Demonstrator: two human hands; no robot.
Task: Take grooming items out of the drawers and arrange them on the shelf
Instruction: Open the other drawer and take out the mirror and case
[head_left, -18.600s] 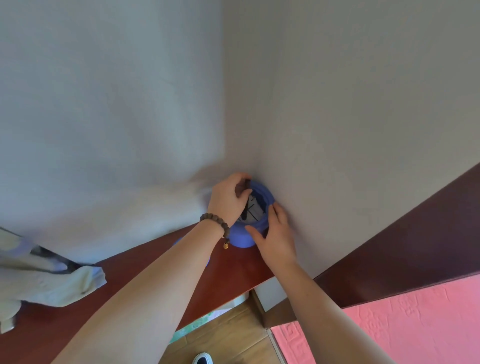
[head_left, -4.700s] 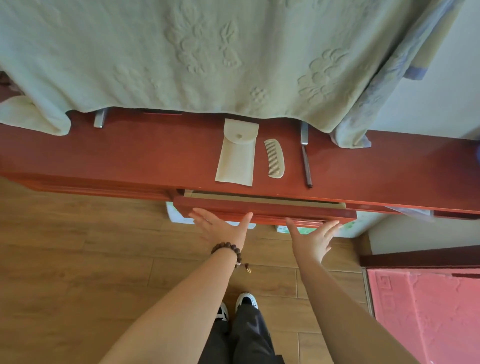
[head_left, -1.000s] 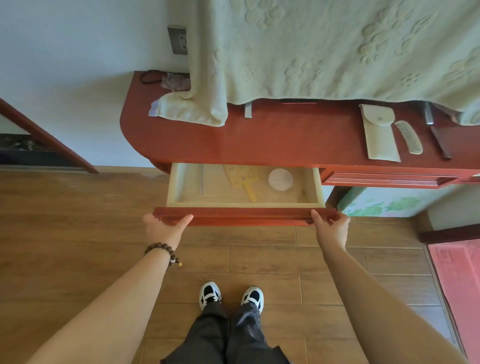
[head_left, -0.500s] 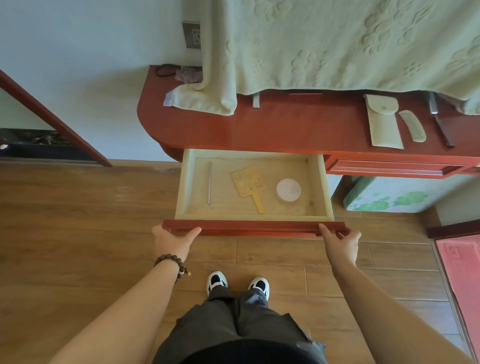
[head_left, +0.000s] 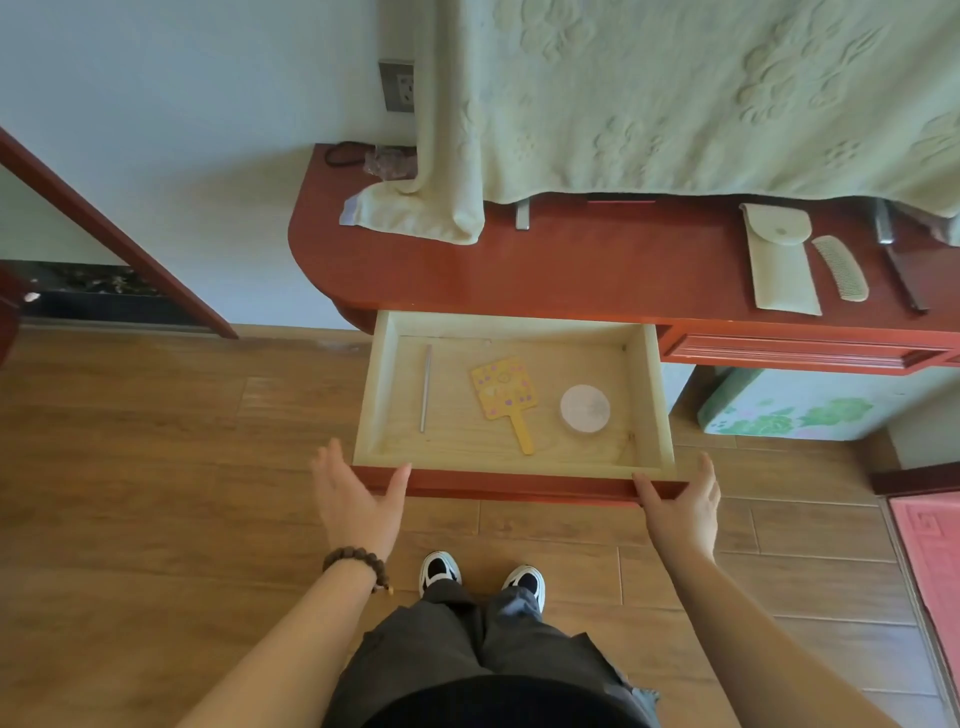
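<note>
Grip: no item is held; the left hand (head_left: 358, 504) and the right hand (head_left: 683, 512) are spread, fingers straight, palms turned towards each other.
Left hand: its thumb tip is laid on the left end of the red front rail of the drawer (head_left: 519, 486); a bead bracelet (head_left: 356, 560) of dark round beads is worn on the wrist.
Right hand: its thumb is laid on the right end of the same rail, while the fingers are kept off the wood.
Drawer: it is pulled out wide below the shelf (head_left: 597, 270); the box is made of pale raw wood, rectangular, with a flat grained bottom and thin walls.
Left part of the drawer: a thin metal stick (head_left: 425, 387) is laid straight, parallel to the left wall and near it.
Middle of the drawer: a yellow hand mirror (head_left: 504, 395), flat, square-headed and dotted, is laid with its narrow handle towards the front rail.
Right of the mirror: a round pale puff (head_left: 585, 408) is seen, apart from the mirror and from the right wall.
Shelf: glossy red-brown wood with a rounded left end; a pale soft pouch (head_left: 782, 265), a curved comb (head_left: 841, 267) with fine teeth and a dark slim tool (head_left: 901, 270) are laid side by side at its right part.
Above the shelf: an embossed pale green towel (head_left: 675, 93) hangs down onto the back edge.
Open room: bare wood is left around each item in the drawer, and a wide bare strip of shelf is seen directly above the drawer.
</note>
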